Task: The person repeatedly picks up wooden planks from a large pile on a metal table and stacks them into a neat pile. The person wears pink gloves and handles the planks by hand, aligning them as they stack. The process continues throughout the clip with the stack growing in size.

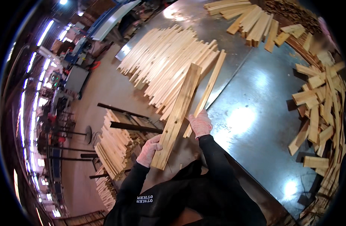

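Observation:
My left hand (149,151), in a pinkish-white knit glove, is closed on the lower left edge of a wide wooden board (177,116) with a few knots. The board is tilted, with its far end over a layer of pale wooden strips (165,62) lying side by side on the metal table. In a matching glove, my right hand (200,124) is closed round a narrow wooden strip (212,83) just right of the board. Some of the right fingers are hidden, so whether they touch the board too I cannot tell.
Stacked wooden strips (113,145) rest on a rack with dark metal bars (133,127) at the left. The shiny metal table (241,139) extends right, with a jumbled pile of short offcuts (312,100) along its far right side. More boards (256,24) lie at the back.

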Demonstrator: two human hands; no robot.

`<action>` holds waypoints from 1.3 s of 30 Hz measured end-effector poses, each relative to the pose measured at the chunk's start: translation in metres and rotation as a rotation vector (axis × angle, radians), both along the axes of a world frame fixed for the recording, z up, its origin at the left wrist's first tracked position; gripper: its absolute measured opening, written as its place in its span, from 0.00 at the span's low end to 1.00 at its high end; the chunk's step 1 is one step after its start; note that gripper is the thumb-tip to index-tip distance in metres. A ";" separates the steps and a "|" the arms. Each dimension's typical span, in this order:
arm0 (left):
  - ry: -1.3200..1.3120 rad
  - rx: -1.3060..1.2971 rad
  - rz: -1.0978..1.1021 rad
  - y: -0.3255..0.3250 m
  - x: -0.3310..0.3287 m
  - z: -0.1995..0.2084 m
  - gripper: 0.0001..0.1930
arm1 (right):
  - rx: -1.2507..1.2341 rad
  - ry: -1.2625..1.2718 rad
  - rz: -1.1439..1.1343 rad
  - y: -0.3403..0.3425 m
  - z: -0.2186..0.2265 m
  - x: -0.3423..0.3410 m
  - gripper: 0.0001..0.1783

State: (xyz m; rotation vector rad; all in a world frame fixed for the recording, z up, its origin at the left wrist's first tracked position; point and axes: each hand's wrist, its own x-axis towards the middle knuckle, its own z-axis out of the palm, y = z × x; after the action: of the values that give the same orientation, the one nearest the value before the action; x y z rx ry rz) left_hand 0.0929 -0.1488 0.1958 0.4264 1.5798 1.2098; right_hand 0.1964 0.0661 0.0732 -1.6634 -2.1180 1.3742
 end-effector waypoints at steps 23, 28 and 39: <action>0.251 0.470 -0.315 0.177 0.148 -0.090 0.29 | -0.476 0.820 -0.459 -0.151 0.016 0.271 0.23; 0.335 0.757 -0.640 0.275 0.289 -0.044 0.55 | -0.175 0.930 -0.629 -0.199 0.016 0.372 0.36; -0.602 0.739 -0.924 0.234 0.641 0.045 0.31 | 0.622 -0.087 -0.853 -0.282 -0.027 0.649 0.50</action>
State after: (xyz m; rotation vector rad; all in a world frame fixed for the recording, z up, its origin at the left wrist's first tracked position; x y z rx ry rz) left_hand 0.7337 0.0855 0.2403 1.0093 0.2697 0.9800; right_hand 0.8453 -0.2157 0.0463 -1.9503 -1.3266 0.3524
